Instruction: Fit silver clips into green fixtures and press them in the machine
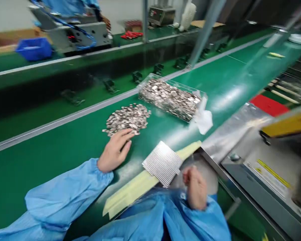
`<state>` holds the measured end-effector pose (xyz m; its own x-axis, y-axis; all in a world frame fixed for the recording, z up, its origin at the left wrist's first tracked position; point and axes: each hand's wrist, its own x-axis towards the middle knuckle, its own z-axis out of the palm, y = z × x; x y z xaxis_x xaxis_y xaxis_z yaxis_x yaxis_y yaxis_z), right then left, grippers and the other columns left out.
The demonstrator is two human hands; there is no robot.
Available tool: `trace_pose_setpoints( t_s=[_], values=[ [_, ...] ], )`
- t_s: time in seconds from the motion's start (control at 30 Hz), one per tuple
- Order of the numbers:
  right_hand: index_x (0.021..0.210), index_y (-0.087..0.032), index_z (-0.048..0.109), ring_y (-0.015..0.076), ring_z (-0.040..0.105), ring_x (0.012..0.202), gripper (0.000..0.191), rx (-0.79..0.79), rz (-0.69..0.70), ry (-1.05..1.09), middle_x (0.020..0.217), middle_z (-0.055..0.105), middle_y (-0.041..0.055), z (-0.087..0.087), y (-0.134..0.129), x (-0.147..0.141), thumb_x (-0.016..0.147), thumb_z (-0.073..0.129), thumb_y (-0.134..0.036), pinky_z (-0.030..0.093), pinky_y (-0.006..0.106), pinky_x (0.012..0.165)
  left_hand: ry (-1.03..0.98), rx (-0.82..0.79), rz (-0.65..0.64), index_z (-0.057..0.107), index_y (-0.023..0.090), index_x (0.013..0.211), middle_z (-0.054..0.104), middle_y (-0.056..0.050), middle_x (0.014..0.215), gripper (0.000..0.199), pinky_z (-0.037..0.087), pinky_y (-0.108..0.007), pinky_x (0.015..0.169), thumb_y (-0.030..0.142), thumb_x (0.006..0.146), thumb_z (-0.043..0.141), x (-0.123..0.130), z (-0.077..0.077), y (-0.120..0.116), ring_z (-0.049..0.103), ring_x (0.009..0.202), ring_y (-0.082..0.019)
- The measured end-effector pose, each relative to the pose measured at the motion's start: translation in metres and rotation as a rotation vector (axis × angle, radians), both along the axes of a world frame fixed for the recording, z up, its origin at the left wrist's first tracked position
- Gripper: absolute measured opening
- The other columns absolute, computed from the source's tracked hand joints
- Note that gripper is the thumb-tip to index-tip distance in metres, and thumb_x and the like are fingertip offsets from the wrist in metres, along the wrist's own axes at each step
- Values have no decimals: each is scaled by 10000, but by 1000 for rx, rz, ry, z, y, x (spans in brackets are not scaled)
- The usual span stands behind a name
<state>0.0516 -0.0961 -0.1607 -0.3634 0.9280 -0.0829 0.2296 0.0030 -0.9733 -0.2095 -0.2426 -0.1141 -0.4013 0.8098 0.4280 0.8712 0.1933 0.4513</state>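
Small silvery metal pieces lie in a loose pile (pixel 127 117) on the green surface. My left hand (pixel 116 150) rests at the pile's near edge, fingertips on the pieces, fingers loosely extended and thumb apart. A ribbed silver plate (pixel 162 163) sits across pale yellow strips (pixel 132 189) close to my body. Just right of the plate is my right hand (pixel 196 187), blurred, its fingers curled in; what they hold, if anything, is hidden. Behind the plate stands a clear tray (pixel 170 97) heaped with similar metal pieces, with white paper (pixel 204 121) at its right end.
A metal machine (pixel 266 170) with a yellow part borders the right side, beside a red sheet (pixel 269 104). A grey rail (pixel 65 119) runs behind the pile. Farther back are a blue bin (pixel 34 49), equipment and a slanted metal post (pixel 206 33).
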Motion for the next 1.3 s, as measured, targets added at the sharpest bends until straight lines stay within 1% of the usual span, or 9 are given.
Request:
trace_pose_setpoints(
  t_s=[0.1,0.23,0.4,0.57,0.73,0.93,1.03,1.17,1.3],
  values=[
    [633,-202,565,136,449,500,457,256,145,-55,547,492,-6,27,25,-19,942,523,-537,354,253,464,-93,75,514,643,190,1002,677,-88,1086,203,517,-409,965,307,891,520,-67,-14,-72,646,1043,-231],
    [815,-220,645,167,589,609,322,580,707,-133,707,635,17,60,49,-94,947,521,-486,460,268,575,-150,200,1209,622,166,948,624,-85,1030,215,530,-452,907,318,814,550,-139,-29,-180,640,912,-245],
    [1032,-245,636,197,636,534,470,913,937,-241,817,684,58,48,56,-193,899,464,-661,487,302,461,-54,260,1515,560,111,1053,574,-159,1139,345,389,-497,1083,239,747,652,-181,-25,-282,505,1218,-332],
    [865,-322,649,253,644,474,500,977,950,-269,775,692,81,15,69,-235,770,508,-793,471,353,365,-11,316,1675,366,14,1332,420,-273,1399,804,325,-497,1143,281,694,774,-229,-24,-328,364,1379,-377],
    [802,-356,677,310,684,573,411,826,896,-267,785,725,136,19,74,-228,747,587,-753,522,421,466,-60,324,1648,380,-4,1357,479,-233,1411,733,344,-446,1141,298,778,713,-269,-11,-330,442,1346,-345],
    [807,-218,688,234,640,561,480,669,811,-327,662,673,51,40,60,-211,748,631,-690,515,363,534,-56,303,1683,539,8,1279,657,-120,1225,644,397,-608,1038,219,691,693,-265,4,-304,573,1175,-392],
    [838,-212,709,195,588,554,428,667,751,-290,655,632,30,44,61,-201,769,648,-631,492,337,548,57,392,1519,650,130,1210,740,-31,1078,596,551,-533,867,365,667,722,-226,-4,-261,696,940,-310],
    [780,-222,736,177,557,572,340,657,773,-231,667,617,36,52,64,-184,825,641,-545,471,318,562,90,270,1165,682,315,1182,756,48,1037,523,577,-505,880,490,693,737,-131,-11,-196,722,932,-287],
    [749,-237,757,178,573,581,365,601,836,-200,690,657,44,62,66,-165,837,637,-570,467,317,572,227,247,856,680,349,1121,756,32,978,418,609,-410,811,466,727,757,-57,-18,-160,731,867,-252]
  ],
)
